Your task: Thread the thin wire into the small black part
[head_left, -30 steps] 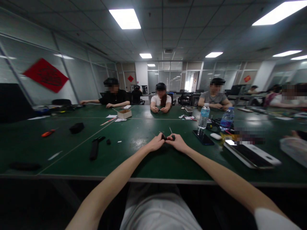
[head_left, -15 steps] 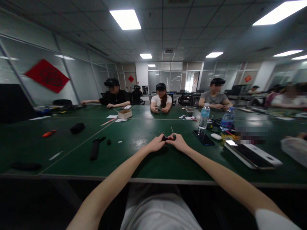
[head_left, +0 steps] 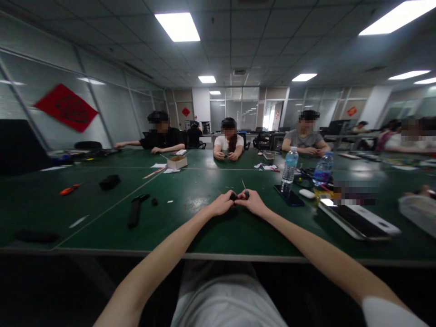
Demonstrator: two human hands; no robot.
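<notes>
My left hand (head_left: 221, 203) is closed, its fingertips pinching a small black part (head_left: 233, 196) just above the green table. Close beside it, my right hand (head_left: 254, 202) is closed on a screwdriver with a dark handle (head_left: 247, 194); its thin shaft (head_left: 243, 183) points up and away from me. The fingertips of both hands meet at the black part, whose shape is mostly hidden. To the left lie a black handle-shaped piece (head_left: 134, 213), a tiny black piece (head_left: 154, 201) and a black block (head_left: 109, 182).
An orange screwdriver (head_left: 70, 189) lies far left on the green table (head_left: 204, 240). A small open box (head_left: 177, 162) stands further back. On the right are two bottles (head_left: 290, 165), a phone (head_left: 289, 195), a white mouse (head_left: 307, 194) and a white device (head_left: 361, 220). Several people sit around.
Both hands stay almost in place. The screwdriver's shaft has tilted very slightly to the left.
</notes>
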